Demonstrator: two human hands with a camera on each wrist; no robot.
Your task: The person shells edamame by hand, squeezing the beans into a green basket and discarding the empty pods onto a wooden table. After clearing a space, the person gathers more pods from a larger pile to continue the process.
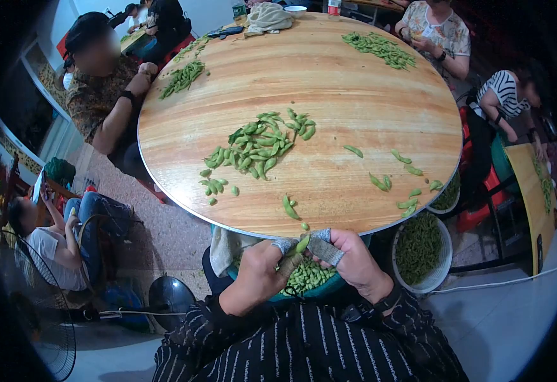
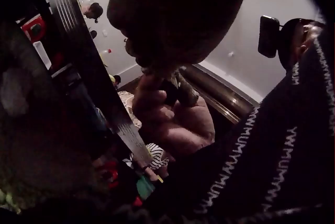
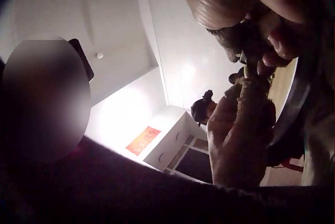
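Observation:
A green pod (image 1: 302, 244) is held between both hands just off the table's near edge. My left hand (image 1: 257, 270) pinches its left side, and my right hand (image 1: 356, 262) has its wrapped thumb and fingers at the other end. Grey wrappings cover some fingertips on each hand. Below the hands a teal basin holds shelled beans (image 1: 310, 277). A pile of pods (image 1: 256, 145) lies on the round wooden table (image 1: 227, 102), with a few loose pods nearer the edge. Both wrist views are dark; the right one shows the left hand (image 3: 241, 130) meeting the right hand (image 3: 251, 4) at the pod.
Baskets of pods (image 1: 418, 247) stand on the floor at the right. More piles of pods (image 1: 380, 49) lie on the table's far side. A cloth (image 1: 269, 18) and a bowl (image 1: 295, 11) are at the far edge. People sit at left and right.

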